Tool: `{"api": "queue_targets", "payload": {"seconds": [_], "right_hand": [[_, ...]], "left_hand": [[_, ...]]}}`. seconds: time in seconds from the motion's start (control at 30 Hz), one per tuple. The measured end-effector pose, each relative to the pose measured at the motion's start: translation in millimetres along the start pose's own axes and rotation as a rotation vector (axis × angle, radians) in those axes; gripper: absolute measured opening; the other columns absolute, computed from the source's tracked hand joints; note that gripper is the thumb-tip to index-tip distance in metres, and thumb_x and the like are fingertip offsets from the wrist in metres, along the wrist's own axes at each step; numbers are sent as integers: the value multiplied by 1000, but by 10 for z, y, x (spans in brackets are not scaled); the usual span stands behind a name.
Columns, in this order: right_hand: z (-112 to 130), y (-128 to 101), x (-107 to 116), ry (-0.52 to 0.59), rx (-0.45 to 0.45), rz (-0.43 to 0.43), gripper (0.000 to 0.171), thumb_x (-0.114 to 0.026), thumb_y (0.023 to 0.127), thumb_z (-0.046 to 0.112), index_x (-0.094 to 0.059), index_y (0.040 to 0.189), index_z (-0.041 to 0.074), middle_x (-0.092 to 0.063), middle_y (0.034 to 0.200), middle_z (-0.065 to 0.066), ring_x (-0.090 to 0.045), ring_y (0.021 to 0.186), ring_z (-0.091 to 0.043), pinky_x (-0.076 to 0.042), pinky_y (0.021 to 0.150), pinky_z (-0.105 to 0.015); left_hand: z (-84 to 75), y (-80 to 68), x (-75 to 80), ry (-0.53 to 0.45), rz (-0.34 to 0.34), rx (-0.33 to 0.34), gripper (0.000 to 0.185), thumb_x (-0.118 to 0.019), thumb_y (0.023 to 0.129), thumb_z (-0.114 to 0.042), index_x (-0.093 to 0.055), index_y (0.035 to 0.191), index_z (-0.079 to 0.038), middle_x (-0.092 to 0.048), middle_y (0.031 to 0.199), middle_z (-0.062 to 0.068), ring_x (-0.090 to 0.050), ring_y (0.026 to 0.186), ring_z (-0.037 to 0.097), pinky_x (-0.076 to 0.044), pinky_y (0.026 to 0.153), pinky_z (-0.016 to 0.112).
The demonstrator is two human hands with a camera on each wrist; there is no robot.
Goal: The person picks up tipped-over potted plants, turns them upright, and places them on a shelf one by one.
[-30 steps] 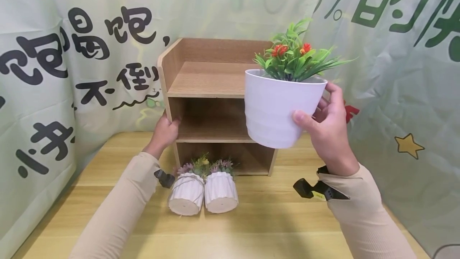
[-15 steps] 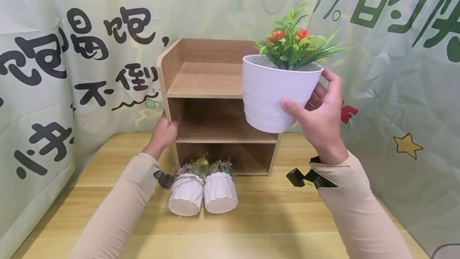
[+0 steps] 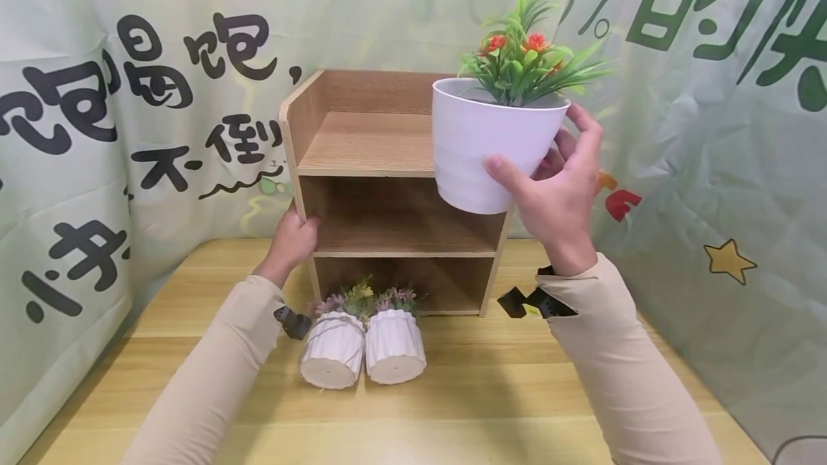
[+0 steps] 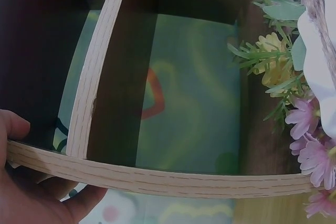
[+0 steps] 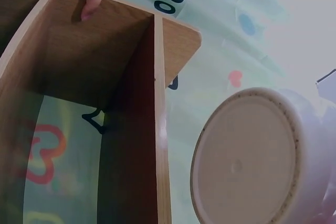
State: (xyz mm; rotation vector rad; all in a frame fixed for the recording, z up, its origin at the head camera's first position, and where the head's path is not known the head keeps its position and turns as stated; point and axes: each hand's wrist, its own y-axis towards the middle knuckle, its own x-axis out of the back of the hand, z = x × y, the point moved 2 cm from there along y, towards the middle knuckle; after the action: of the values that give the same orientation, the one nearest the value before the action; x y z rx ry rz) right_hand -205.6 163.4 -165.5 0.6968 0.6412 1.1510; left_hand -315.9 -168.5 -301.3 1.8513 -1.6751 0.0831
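behind everything hangs a pale green printed cloth (image 3: pixel 388 27), and before it spreads the wooden table (image 3: pixel 420 429). on that stands a brown shelf unit (image 3: pixel 377 142) with two open compartments beneath its top board. the large white pot (image 3: pixel 494 146) is held upright in the air before the unit's upper right part, hiding the right end of the top board in the head view; green leaves (image 3: pixel 520 81) rise from it. the right hand (image 3: pixel 562 189) grips the pot's right side, thumb on the front, fingers round the back near the rim. the left hand (image 3: pixel 293 239) pinches the unit's left panel, thumb inside, fingers outside. two small white pots (image 3: pixel 395 345) lie side by side, bases outward, blossoms toward the bottom compartment. smallest are the red flowers (image 3: pixel 536 42) among the leaves.
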Motion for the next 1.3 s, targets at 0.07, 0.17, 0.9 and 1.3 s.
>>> {"api": "queue_targets", "payload": {"seconds": [0.07, 0.17, 0.9, 1.3], "right_hand": [[-6, 13, -23, -21, 3, -11, 85, -86, 67, 18, -37, 136, 13, -60, 120, -10, -62, 96, -28, -52, 85, -34], [-17, 27, -55, -49, 5, -23, 87, -86, 66, 20, -36, 137, 13, -59, 122, -9, -61, 97, -27, -51, 85, -33], [-281, 41, -197, -213, 111, -164, 90, -88, 65, 30, -40, 138, 8, -58, 128, 4, -60, 101, -17, -51, 83, -30], [-349, 110, -260, -226, 138, -198, 92, -89, 65, 31, -40, 140, 7, -54, 133, 2, -56, 103, -21, -49, 85, -30]], "left_hand": [[0, 1, -1, -7, 1, -1, 49, -42, 98, -9, -32, 143, 9, -43, 139, 33, -39, 130, 44, -27, 112, 52], [-3, 2, -7, -11, 2, -4, 50, -41, 98, -8, -30, 144, 9, -42, 140, 33, -38, 131, 43, -26, 112, 52], [57, -19, -18, 17, 4, 7, 45, -43, 99, -13, -37, 138, 8, -47, 135, 33, -42, 127, 46, -30, 109, 54], [17, 7, -10, 13, -9, -30, 46, -44, 98, -11, -36, 140, 8, -46, 137, 32, -41, 129, 45, -28, 110, 53]]}}
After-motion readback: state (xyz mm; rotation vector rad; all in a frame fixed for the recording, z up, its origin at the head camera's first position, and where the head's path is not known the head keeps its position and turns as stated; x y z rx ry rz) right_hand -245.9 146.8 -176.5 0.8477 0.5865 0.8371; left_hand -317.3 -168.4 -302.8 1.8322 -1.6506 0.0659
